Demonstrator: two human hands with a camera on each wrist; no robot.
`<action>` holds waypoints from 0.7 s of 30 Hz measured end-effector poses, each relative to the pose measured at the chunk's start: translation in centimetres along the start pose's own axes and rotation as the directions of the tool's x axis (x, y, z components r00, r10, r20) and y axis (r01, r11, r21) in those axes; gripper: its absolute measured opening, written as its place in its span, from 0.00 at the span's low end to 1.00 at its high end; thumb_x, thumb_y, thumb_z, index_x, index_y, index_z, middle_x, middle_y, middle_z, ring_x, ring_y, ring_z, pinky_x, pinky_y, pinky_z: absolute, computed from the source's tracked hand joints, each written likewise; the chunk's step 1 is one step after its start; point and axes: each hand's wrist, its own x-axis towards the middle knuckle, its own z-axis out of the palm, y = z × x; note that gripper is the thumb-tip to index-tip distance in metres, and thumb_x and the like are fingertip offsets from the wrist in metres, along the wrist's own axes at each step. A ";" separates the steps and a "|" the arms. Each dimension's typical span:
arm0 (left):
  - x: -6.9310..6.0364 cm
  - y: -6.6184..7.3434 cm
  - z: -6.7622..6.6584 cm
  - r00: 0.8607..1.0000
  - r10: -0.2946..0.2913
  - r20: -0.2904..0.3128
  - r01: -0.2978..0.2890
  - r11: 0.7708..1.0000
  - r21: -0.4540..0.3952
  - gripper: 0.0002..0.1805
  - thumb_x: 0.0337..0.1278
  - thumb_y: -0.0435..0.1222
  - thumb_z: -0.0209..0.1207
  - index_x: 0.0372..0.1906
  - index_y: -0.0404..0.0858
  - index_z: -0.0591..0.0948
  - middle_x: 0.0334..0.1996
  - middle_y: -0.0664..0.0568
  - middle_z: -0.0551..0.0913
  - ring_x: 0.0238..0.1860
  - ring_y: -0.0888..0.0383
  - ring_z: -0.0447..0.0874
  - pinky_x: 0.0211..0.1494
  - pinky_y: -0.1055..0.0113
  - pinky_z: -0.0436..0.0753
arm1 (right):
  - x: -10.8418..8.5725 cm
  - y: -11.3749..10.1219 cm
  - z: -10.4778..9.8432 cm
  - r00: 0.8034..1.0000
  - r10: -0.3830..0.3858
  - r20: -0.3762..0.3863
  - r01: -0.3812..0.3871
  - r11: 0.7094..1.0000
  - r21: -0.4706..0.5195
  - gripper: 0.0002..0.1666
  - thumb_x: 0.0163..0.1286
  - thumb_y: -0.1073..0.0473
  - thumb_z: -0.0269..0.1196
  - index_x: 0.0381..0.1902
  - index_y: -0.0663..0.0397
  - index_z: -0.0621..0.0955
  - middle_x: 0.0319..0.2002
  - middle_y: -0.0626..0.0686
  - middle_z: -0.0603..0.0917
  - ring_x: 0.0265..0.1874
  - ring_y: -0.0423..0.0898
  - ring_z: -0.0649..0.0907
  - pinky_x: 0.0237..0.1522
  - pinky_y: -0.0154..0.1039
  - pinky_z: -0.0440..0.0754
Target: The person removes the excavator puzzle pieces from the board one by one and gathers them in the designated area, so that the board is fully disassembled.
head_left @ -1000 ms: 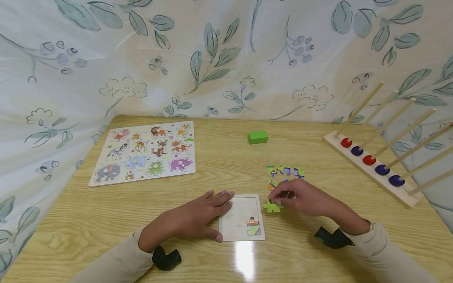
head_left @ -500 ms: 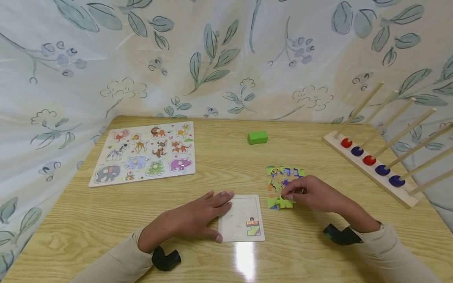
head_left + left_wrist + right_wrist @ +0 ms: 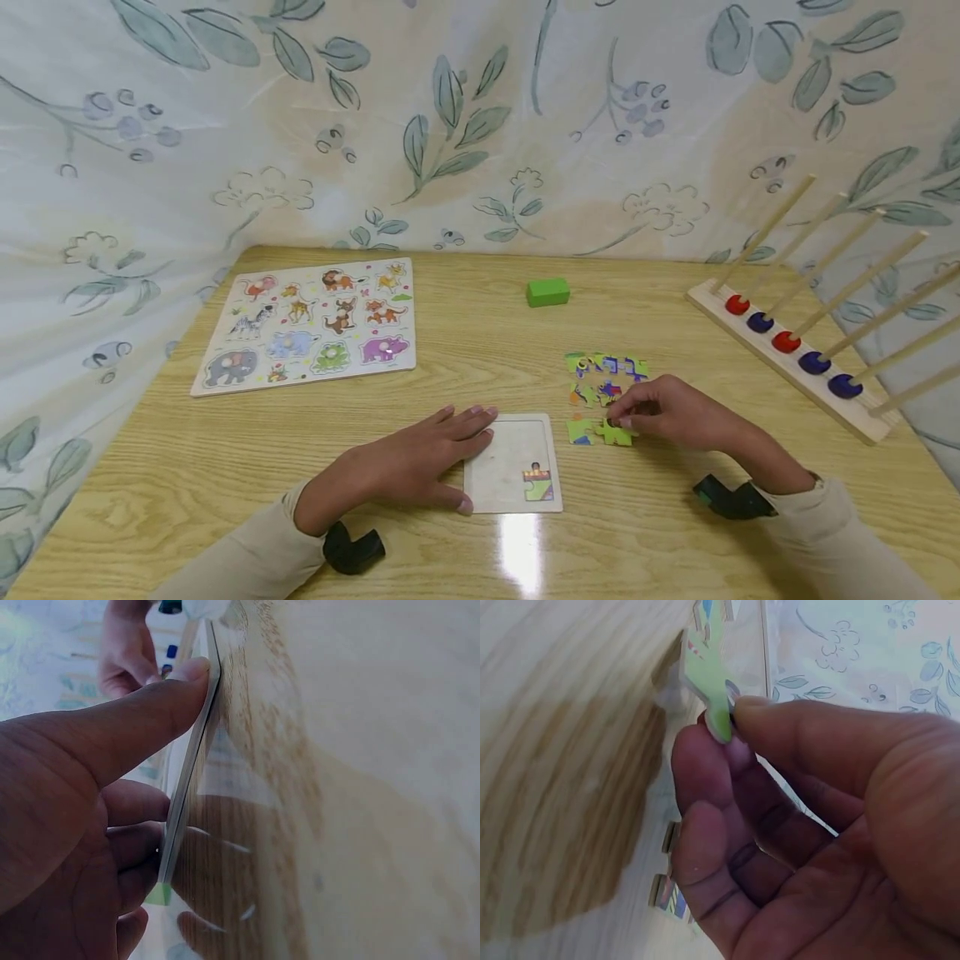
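My left hand rests on the left side of a small square puzzle board, fingers stretched out. In the left wrist view, the thumb touches the board's edge. One jigsaw piece lies in the board's lower right corner. To the right of the board, my right hand pinches a green jigsaw piece between thumb and fingertips. The right wrist view shows this green piece tilted in the pinch. Just left of it sits another piece. Several more pieces lie behind, partly hidden by the hand.
An animal peg puzzle lies at the back left. A green block stands near the table's back edge. On the right is a wooden rack with upright rods and red and blue beads. A patterned cloth hangs behind.
My right hand has moved right with the green jigsaw piece, away from the board, uncovering the piece to its left. My left hand has stayed on the board.
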 end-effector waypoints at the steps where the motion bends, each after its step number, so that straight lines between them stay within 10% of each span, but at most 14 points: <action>1: 0.0 0.0 0.0 1.000 0.001 0.002 -0.001 1.000 0.001 0.46 0.60 0.52 0.62 0.76 0.36 0.56 0.78 0.50 0.43 0.76 0.56 0.37 0.75 0.53 0.44 | -0.1 0.1 0.0 1.000 -0.003 -0.003 0.003 1.000 -0.008 0.10 0.66 0.70 0.62 0.43 0.58 0.86 0.42 0.50 0.86 0.39 0.40 0.81 0.37 0.33 0.80; 21: 0.0 0.1 0.0 1.000 0.000 -0.003 0.000 1.000 0.002 0.46 0.59 0.52 0.63 0.76 0.36 0.57 0.78 0.51 0.43 0.76 0.56 0.37 0.75 0.53 0.43 | -0.3 0.0 0.0 0.997 0.030 -0.070 -0.033 0.998 -0.050 0.09 0.66 0.69 0.63 0.42 0.55 0.86 0.40 0.48 0.85 0.35 0.44 0.78 0.33 0.34 0.78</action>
